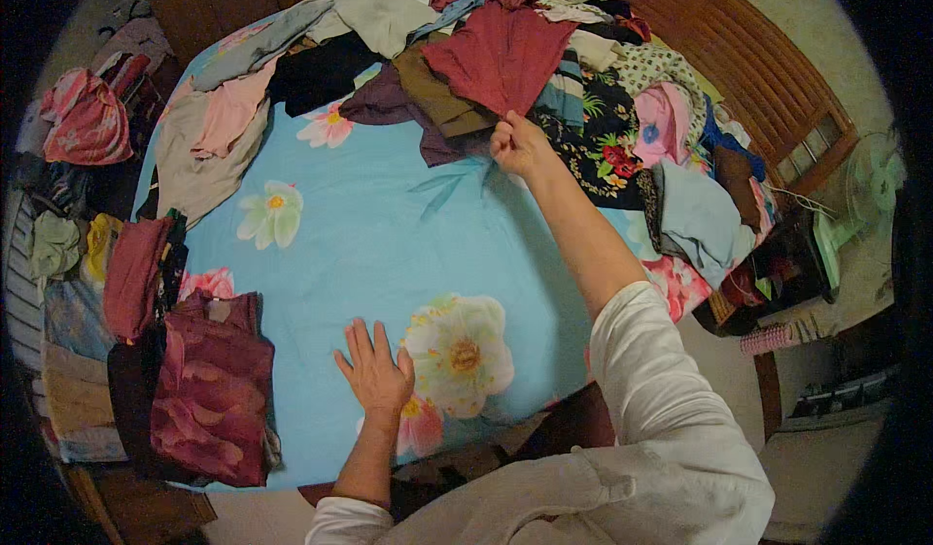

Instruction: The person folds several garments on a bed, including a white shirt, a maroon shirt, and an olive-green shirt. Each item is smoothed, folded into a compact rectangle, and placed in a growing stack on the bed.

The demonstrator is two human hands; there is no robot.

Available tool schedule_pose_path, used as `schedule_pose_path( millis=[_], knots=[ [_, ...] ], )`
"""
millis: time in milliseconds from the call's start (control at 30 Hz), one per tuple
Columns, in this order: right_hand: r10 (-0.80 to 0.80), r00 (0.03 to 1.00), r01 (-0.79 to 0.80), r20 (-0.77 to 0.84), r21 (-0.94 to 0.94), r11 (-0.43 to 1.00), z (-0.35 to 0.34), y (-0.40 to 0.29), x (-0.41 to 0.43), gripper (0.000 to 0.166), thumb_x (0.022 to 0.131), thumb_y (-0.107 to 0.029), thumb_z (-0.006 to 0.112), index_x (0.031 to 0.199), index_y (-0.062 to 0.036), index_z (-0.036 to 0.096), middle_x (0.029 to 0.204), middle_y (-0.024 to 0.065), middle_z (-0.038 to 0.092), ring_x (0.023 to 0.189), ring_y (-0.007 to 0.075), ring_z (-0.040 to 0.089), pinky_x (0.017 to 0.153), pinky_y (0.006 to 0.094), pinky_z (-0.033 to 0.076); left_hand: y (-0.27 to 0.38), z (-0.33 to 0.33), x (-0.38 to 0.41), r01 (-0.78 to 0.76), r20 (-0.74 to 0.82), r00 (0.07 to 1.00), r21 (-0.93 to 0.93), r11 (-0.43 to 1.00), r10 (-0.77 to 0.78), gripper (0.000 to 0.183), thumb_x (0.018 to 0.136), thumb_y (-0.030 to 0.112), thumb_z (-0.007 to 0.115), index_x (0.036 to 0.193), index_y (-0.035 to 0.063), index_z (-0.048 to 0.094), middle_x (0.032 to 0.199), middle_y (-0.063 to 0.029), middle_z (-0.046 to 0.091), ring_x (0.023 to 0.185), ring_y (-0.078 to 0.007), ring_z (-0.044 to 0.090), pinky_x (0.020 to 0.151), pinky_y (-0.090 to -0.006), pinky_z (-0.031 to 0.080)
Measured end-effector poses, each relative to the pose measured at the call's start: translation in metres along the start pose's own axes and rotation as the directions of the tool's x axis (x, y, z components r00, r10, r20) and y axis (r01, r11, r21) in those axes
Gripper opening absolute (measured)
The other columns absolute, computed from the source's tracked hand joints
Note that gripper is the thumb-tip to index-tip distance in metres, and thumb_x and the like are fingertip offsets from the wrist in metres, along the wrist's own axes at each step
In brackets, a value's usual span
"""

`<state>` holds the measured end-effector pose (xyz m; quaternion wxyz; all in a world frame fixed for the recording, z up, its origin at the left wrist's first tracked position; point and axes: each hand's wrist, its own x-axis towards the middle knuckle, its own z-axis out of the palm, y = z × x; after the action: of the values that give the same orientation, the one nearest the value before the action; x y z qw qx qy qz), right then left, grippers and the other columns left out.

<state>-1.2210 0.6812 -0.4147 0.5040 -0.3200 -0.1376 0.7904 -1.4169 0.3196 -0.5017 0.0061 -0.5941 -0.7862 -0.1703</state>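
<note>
My right hand [516, 144] grips the lower tip of a dark red cloth garment [503, 53], which spreads up into the heap at the far side of the bed. My left hand [375, 370] lies with fingers spread on the light blue floral bed sheet [342, 253], beside a large printed white flower, and holds nothing. Just left of the red garment are an olive-brown garment [444, 93] and a dark purple one [383, 97]. On its right lies a black floral garment [590, 151].
Folded maroon garments [211, 392] lie at the near left bed corner. A grey-blue garment [700, 213] sits at the right edge. A black garment [321, 71] and a beige one [211, 159] lie far left. A green fan [860, 188] stands right, near the wooden headboard [729, 49].
</note>
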Motion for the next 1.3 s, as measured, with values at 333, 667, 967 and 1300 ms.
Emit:
schedule_pose_path(
  millis=[333, 667, 967, 1300],
  knots=[
    [-0.323, 0.944, 0.245, 0.062, -0.790, 0.563, -0.031, 0.007, -0.178, 0.022, 0.094, -0.033, 0.040, 0.089, -0.0128, 0.047, 0.068, -0.0013, 0.052, 0.061, 0.0117, 0.050, 0.053, 0.0291, 0.045, -0.001, 0.003, -0.007, -0.009, -0.092, 0.996, -0.003, 1.000, 0.009, 0.050, 0.079, 0.030, 0.053, 0.122, 0.0060, 0.048, 0.136, -0.0174, 0.036, 0.129, -0.0317, 0.028, 0.101, -0.0580, 0.018],
    [-0.094, 0.917, 0.384, 0.388, -0.793, 0.472, -0.060, 0.098, -0.380, 0.034, 0.093, -0.022, 0.045, 0.121, -0.0023, 0.050, 0.123, 0.0048, 0.049, 0.110, 0.0159, 0.045, 0.096, 0.0296, 0.034, 0.016, -0.007, -0.023, -0.107, -0.054, 0.993, -0.097, 0.989, 0.102, 0.066, 0.073, 0.031, 0.062, 0.130, 0.0063, 0.038, 0.136, -0.0195, 0.034, 0.125, -0.0331, 0.035, 0.100, -0.0554, 0.024],
    [-0.202, 0.856, 0.480, 0.475, -0.587, 0.652, -0.025, 0.059, -0.447, 0.033, 0.093, -0.024, 0.048, 0.120, -0.0052, 0.051, 0.102, -0.0023, 0.057, 0.091, 0.0079, 0.052, 0.081, 0.0252, 0.043, 0.099, -0.049, -0.009, -0.286, -0.205, 0.957, -0.556, 0.781, 0.204, 0.063, 0.069, 0.000, 0.057, 0.128, 0.0178, 0.043, 0.138, -0.0182, 0.030, 0.111, -0.0358, 0.048, 0.083, -0.0392, 0.047],
    [-0.660, 0.446, 0.894, 0.604, -0.274, 0.354, 0.048, -0.055, -0.454, 0.023, 0.093, -0.023, 0.047, 0.105, -0.0039, 0.051, 0.102, 0.0060, 0.059, 0.093, 0.0144, 0.057, 0.080, 0.0282, 0.045, 0.084, -0.239, 0.056, -0.118, -0.059, 0.965, -0.968, 0.221, 0.256, 0.022, 0.080, -0.001, 0.048, 0.098, 0.0076, 0.058, 0.090, -0.0013, 0.062, 0.080, -0.0090, 0.058, 0.068, -0.0214, 0.047]
  ],
)
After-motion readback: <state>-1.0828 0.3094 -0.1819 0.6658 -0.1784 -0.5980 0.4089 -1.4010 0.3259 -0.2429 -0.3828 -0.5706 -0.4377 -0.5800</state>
